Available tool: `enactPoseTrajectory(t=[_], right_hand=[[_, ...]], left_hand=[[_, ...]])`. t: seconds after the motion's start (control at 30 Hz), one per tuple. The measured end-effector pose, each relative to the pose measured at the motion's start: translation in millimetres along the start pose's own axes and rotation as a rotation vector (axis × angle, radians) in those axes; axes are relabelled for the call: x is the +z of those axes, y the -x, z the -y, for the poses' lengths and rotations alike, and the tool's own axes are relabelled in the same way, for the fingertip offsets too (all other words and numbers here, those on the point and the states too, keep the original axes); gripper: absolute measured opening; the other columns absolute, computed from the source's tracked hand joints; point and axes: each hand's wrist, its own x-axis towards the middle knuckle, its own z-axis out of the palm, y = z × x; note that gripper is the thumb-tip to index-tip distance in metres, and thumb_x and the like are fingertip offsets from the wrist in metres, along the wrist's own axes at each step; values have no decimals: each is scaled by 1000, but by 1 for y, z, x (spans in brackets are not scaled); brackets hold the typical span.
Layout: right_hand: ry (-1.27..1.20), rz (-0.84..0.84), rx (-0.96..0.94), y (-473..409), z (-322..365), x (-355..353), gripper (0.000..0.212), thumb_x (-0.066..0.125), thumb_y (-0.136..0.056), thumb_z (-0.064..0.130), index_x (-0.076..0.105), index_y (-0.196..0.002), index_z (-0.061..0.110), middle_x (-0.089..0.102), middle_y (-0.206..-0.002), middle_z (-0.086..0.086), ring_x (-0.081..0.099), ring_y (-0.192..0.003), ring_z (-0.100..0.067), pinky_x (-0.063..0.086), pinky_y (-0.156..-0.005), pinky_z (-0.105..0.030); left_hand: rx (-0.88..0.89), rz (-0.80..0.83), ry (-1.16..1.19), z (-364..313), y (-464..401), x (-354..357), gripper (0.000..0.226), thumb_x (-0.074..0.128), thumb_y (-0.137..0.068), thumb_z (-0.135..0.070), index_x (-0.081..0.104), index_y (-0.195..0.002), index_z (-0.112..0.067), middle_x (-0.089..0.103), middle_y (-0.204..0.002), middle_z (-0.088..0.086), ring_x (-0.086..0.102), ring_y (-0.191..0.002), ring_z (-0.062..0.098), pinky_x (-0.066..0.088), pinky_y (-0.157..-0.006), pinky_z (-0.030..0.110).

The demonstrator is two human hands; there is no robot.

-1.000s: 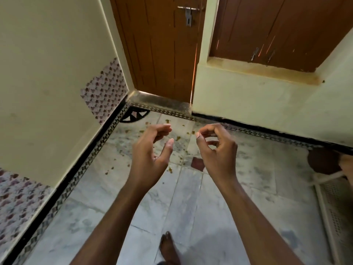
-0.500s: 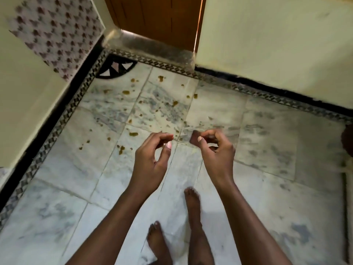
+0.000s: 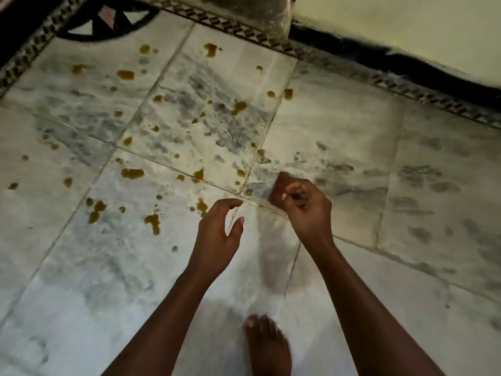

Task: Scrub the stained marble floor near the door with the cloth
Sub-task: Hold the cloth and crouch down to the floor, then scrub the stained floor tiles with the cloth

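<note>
The marble floor (image 3: 339, 118) is spattered with several yellow-brown stains (image 3: 132, 173), mostly left of centre, close to the door threshold (image 3: 257, 9). A small dark-red cloth (image 3: 276, 185) lies by a tile joint. My right hand (image 3: 306, 210) hovers at it with the fingers curled in, its fingertips overlapping the cloth's right side. Whether the hand grips the cloth is unclear. My left hand (image 3: 219, 234) floats a little to the left, fingers apart and bent, holding nothing.
A bare foot (image 3: 267, 346) stands on the tiles at the bottom centre. A black patterned border (image 3: 433, 101) runs along the pale wall (image 3: 406, 28) at the top right. A black corner motif (image 3: 105, 23) sits at the top left.
The view has tipped down and closer to the floor; the door has left the frame. Both hands have sunk toward the tiles, and the right hand now reaches the dark-red cloth.
</note>
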Motion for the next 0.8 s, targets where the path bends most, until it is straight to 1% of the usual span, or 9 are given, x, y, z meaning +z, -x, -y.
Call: enactPoseTrajectory(t=[0.03,0.1,0.2,0.27,0.37,0.47,0.6,0.7,0.8], right_hand=[[21,-11,-23,-8,-30,15,18,70,-89,11,71,-94,28,76,-99,-3,73,-95,-27,62,-88,-46],[113,-10,-82,-20,-73,34,18,67,-90,6,75,-103,15,75,-106,-12,72,-101,-38,59,-93,-51],[324,-8,-101,-35,-133,61,43,67,-90,20,70,-130,1,68,-132,-22,61,-126,-47,52,-106,-59],[499,10,-46,-44,-162,77,59,68,-97,36,58,-147,9,53,-155,-19,45,-145,-44,45,-112,-63],[690,35,31,-54,-192,88,77,51,-102,67,35,-166,27,22,-176,-13,14,-162,-43,23,-122,-67],[718,35,17,-60,-212,97,79,35,-102,73,20,-170,35,10,-180,-11,2,-164,-46,6,-128,-67],[736,70,-53,-42,-208,113,73,19,-103,64,13,-170,38,15,-180,-9,4,-165,-45,4,-127,-74],[749,190,-125,-8,-195,127,67,15,-104,66,-4,-166,50,2,-182,1,-9,-166,-35,-4,-127,-72],[781,255,-255,31,-192,139,70,19,-103,71,2,-168,51,0,-181,4,-9,-167,-34,1,-128,-72]], left_hand=[[8,9,-18,25,-6,15,35,64,-102,-18,64,-137,-15,68,-135,-5,58,-123,-7,35,-105,1],[32,39,-83,64,-12,36,39,64,-103,-17,62,-142,-16,66,-141,-4,57,-131,4,31,-108,1],[84,62,-192,118,-19,57,51,57,-102,-34,59,-149,-13,60,-153,2,54,-142,19,26,-117,6],[129,50,-273,149,-22,66,58,57,-101,-42,56,-151,-12,54,-160,5,50,-147,22,30,-121,16],[191,-10,-402,177,-22,74,70,64,-99,-49,49,-157,-13,44,-168,8,46,-152,26,42,-121,39],[167,-80,-470,198,-20,76,84,64,-99,-61,40,-164,-14,37,-173,9,40,-158,29,41,-123,46],[96,-166,-505,211,13,67,86,56,-101,-61,35,-166,-10,33,-175,12,35,-160,32,41,-124,52],[7,-248,-544,221,46,50,83,51,-102,-61,37,-165,-9,31,-176,12,33,-161,33,41,-123,55],[-104,-344,-605,242,76,34,86,47,-101,-63,38,-164,-6,31,-176,14,32,-161,36,38,-124,57]])
